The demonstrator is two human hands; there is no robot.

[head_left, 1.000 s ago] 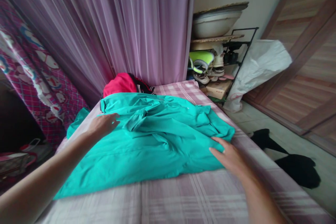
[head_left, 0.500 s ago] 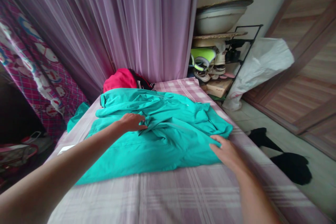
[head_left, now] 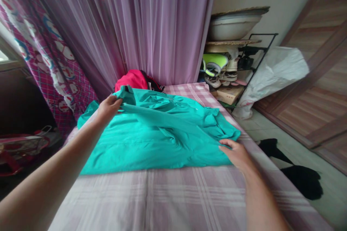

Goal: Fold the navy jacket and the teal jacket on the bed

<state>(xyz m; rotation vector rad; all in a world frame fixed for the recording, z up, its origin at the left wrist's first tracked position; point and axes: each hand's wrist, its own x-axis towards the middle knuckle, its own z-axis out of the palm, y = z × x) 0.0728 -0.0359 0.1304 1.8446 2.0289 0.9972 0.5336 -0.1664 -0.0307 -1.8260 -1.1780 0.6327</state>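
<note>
at far left, one pink-and-purple plaid fabric curtain with cartoon figures (head_left: 58, 66) is hanging. beside it, the left hand (head_left: 110, 106) is gripping the end of a sleeve, fingers closed, holding it raised above the rest of one bright teal fabric garment (head_left: 162, 144). the garment is lying spread and creased between and beyond the two hands, on a pale pink-and-white checked bedspread (head_left: 162, 202), its sleeve stretching diagonally toward the right hand. behind it, one crumpled red-and-black cloth item (head_left: 132, 79) is lying against a sheer lilac curtain (head_left: 162, 25); its small white patch is too small to read. the right hand (head_left: 236, 153) is touching the garment's right end with thumb and fingers slightly apart; whether it is pinching fabric, i cannot tell. farther right, one white plastic bag (head_left: 273, 75) is hanging by a black metal rack (head_left: 261, 34), its red print too blurred to read.
</note>
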